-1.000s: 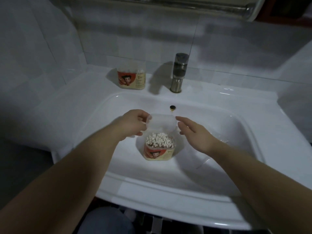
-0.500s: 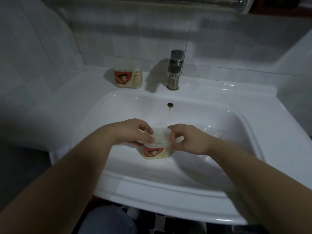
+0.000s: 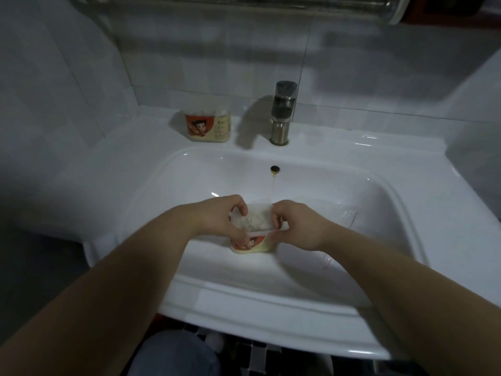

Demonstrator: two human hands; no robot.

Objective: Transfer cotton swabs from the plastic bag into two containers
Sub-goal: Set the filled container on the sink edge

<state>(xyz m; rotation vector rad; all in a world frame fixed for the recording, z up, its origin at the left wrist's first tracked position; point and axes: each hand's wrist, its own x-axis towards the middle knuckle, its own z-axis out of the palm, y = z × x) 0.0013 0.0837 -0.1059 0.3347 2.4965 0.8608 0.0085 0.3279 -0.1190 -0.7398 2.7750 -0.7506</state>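
A small container (image 3: 250,245) with a red cartoon label stands in the white sink basin (image 3: 311,270). A clear lid (image 3: 254,219) lies on its top, and white cotton swabs show dimly through it. My left hand (image 3: 225,217) pinches the lid's left edge, thumb below and fingers curled above. At the lid's right edge my right hand (image 3: 294,225) pinches it the same way. A second container (image 3: 208,127) with the same label stands lidded on the sink ledge at the back left. A clear plastic bag (image 3: 341,215) lies crumpled in the basin to the right.
A steel tap (image 3: 282,114) rises from the back ledge above the overflow hole (image 3: 274,168). Tiled walls close in behind and on the left. A chrome rail (image 3: 271,2) runs along the top.
One second ago the container stood uncovered with the lid held above it. Both hands have brought the lid down onto it and now pinch its two ends.
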